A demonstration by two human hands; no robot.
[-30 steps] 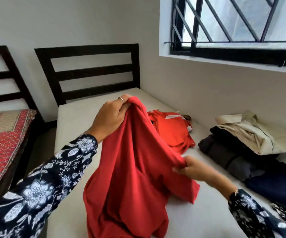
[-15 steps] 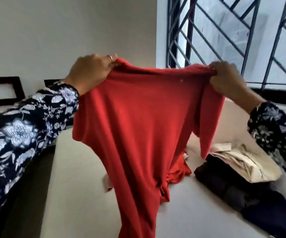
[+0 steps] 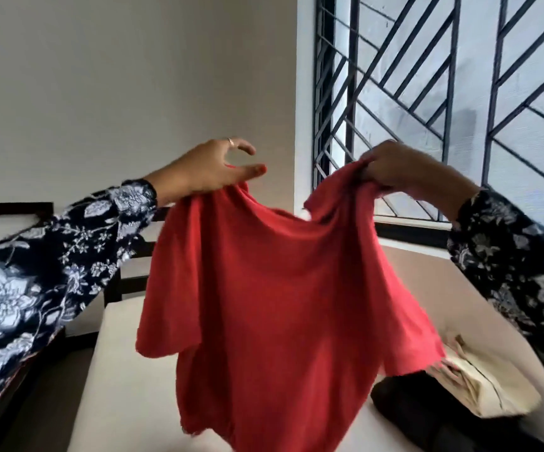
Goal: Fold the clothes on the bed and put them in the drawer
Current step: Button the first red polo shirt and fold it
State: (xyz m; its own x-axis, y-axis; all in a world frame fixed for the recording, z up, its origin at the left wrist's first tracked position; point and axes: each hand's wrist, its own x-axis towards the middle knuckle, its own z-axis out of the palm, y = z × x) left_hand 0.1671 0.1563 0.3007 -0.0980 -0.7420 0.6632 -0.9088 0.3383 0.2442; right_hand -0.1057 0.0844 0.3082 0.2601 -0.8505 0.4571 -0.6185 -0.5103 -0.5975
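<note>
A red short-sleeved shirt (image 3: 280,305) hangs spread out in the air above the bed (image 3: 117,386), its hem near the mattress. My left hand (image 3: 205,171) holds up its left shoulder from under the palm, while a ringed finger and the thumb stick out straight. My right hand (image 3: 404,171) grips the bunched right shoulder with curled fingers. The neckline sags between the two hands. No drawer is in view.
A folded beige garment (image 3: 479,386) lies on dark clothes (image 3: 427,415) at the bed's right side, below the barred window (image 3: 427,93). A dark headboard (image 3: 127,282) stands behind the bed, and a second bed's edge shows at far left.
The shirt was lifted off the bed and opened out. Since half a second ago my hands dropped slightly, the top edge slackened, and my left hand's finger and thumb opened out.
</note>
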